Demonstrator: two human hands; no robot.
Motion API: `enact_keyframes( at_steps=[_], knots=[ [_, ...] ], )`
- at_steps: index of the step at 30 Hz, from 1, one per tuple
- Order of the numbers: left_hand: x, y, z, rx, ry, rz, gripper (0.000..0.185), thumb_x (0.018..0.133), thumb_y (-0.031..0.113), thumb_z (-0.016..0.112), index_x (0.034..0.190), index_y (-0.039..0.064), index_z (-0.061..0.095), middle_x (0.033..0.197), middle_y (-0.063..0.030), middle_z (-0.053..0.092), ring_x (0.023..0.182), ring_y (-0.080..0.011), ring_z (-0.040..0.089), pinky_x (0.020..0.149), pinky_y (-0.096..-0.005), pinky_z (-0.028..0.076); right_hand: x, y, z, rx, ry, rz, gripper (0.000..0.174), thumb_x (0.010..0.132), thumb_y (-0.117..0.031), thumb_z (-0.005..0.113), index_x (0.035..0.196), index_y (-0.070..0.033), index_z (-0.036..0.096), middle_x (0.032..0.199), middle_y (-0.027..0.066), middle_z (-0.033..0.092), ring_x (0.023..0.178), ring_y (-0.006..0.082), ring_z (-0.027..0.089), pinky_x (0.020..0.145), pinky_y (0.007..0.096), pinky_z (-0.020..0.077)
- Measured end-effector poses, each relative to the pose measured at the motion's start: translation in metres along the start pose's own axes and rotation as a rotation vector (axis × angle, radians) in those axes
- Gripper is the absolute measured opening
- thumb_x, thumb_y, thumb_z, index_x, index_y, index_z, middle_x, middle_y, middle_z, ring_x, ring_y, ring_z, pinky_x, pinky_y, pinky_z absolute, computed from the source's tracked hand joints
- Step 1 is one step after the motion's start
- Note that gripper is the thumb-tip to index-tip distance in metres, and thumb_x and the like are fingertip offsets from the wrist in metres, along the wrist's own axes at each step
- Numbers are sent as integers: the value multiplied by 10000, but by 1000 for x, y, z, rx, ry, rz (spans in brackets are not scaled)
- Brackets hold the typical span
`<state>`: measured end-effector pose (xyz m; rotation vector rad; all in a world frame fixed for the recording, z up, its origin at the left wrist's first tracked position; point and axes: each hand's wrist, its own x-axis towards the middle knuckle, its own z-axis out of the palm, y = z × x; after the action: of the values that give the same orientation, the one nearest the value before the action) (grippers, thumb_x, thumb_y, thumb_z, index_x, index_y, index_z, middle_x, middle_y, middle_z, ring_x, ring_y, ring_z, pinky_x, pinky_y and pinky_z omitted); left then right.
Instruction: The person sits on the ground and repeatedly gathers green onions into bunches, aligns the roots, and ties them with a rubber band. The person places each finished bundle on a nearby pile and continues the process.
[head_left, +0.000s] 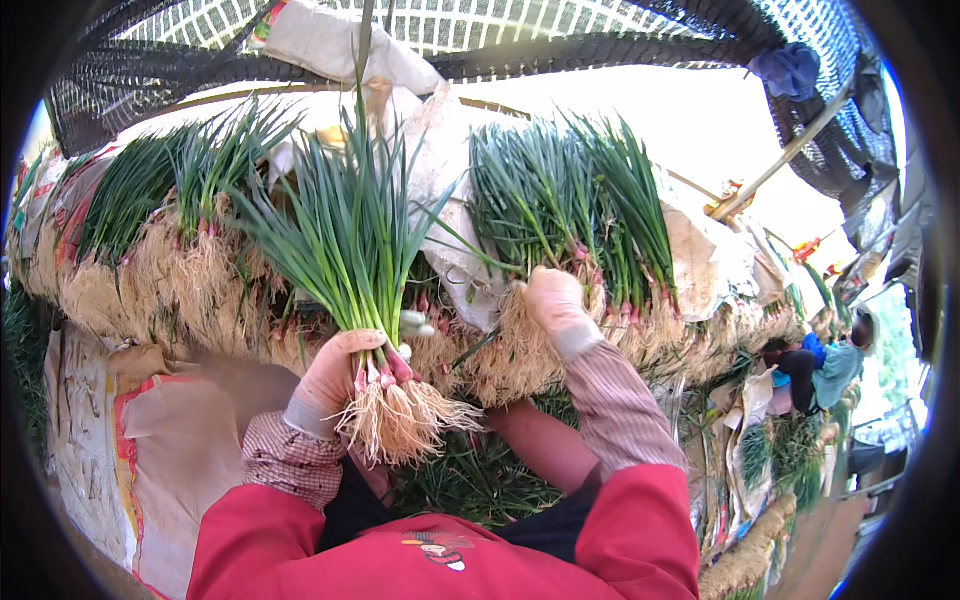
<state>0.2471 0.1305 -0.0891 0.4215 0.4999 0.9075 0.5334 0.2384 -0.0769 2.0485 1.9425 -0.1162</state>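
Observation:
My left hand (330, 379), in a pale glove, is closed around the lower stems of a bunch of green onions (367, 270). Its leaves fan upward, and the reddish bulbs and pale roots hang below the hand. My right hand (559, 304), gloved too, is at the base of another pile of green onions (536, 187) on the right, its fingers curled by the stems just above the roots. Whether it grips a stalk there cannot be told. On the left lies a further pile of green onions (142, 195), roots toward me.
A long row of onion roots (187, 277) runs across in front of me. White sacking (450, 202) lies between the piles. Loose green leaves (480, 480) cover the ground between my legs. Other people (836, 367) sit at far right. Dark shade netting (562, 56) hangs above.

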Motion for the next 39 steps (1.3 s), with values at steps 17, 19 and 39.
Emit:
enact_keyframes(
  at_steps=[17,19,39],
  knots=[
    [30,-32,-26,-51,-168,-114,702,805,199,561,1414,-41,307,1238,-279,525,859,-283,672,885,-440,540,-9,38,-18,-86,321,-45,337,864,-371,631,974,-53,617,1031,90,560,1013,231,546,887,405,439],
    [29,-34,-29,-99,-149,-116,634,818,186,561,1364,-61,357,1228,-286,531,866,-307,669,835,-420,550,-43,15,-27,123,390,-116,362,868,-408,621,998,-71,615,1005,94,581,952,265,576,828,397,469],
    [35,-53,-58,2,-13,-300,446,823,242,518,909,-192,576,846,-308,638,659,-290,662,669,-362,575,-52,-119,91,2073,274,-272,361,875,23,556,1227,-21,483,1027,61,608,809,150,617,591,280,553]
  ],
)
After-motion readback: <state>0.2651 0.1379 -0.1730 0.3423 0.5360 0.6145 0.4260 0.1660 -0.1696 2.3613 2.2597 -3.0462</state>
